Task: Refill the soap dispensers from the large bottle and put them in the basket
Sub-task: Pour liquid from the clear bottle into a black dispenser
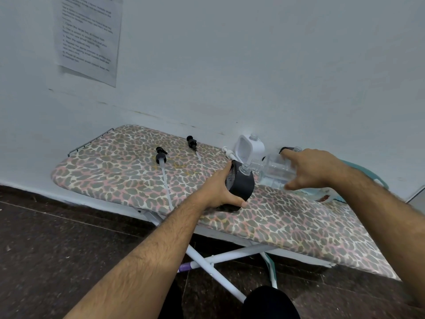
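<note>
**Two hands on bottles at the leopard-print board**

The left hand (222,187) is wrapped around a dark grey squat soap dispenser (241,184), uncapped, resting on the leopard-print ironing board (287,217). The right hand (315,169) grips a large clear plastic bottle (273,170), tilted, neck near the dispenser's mouth. A teal plastic basket (368,173) sits behind the right wrist. Two black pump heads (161,155) lie apart.

Your right hand (315,169) covers most of the clear bottle (273,169), and the wall sheet's (88,35) text is too blurry to read.
</note>
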### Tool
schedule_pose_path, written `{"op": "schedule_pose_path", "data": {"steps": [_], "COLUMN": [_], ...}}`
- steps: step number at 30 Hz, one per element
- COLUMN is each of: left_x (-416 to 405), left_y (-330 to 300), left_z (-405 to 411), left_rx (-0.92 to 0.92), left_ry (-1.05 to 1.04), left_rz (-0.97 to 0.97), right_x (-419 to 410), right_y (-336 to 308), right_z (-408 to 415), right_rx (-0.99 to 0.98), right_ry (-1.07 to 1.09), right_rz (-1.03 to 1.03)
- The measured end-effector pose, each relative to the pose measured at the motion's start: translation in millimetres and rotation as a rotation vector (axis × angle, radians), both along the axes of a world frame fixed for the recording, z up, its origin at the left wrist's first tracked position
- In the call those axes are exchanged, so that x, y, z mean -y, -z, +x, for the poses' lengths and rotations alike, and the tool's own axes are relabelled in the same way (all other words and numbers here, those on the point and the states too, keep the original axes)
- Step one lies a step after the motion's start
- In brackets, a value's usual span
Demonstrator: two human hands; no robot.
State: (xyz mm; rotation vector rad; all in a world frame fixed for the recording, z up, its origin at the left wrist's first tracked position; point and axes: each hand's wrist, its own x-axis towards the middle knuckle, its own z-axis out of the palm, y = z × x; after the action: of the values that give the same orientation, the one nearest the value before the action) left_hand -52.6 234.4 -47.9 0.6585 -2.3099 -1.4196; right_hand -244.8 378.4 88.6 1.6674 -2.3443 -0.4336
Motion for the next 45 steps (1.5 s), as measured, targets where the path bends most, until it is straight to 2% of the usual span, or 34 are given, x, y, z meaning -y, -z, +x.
{"op": "schedule_pose_path", "data": {"steps": [45], "left_x": [3.6], "left_y": [6.0], "left_z": [1.7], "left_rx": [-0.035], "left_ry": [0.004], "left_rz": [0.031], "right_x": [5.3], "right_y": [1.6], "right_z": [-0.8], "right_rx": [-0.008], "right_ry": [-0.02], "right_rz": [-0.004]}}
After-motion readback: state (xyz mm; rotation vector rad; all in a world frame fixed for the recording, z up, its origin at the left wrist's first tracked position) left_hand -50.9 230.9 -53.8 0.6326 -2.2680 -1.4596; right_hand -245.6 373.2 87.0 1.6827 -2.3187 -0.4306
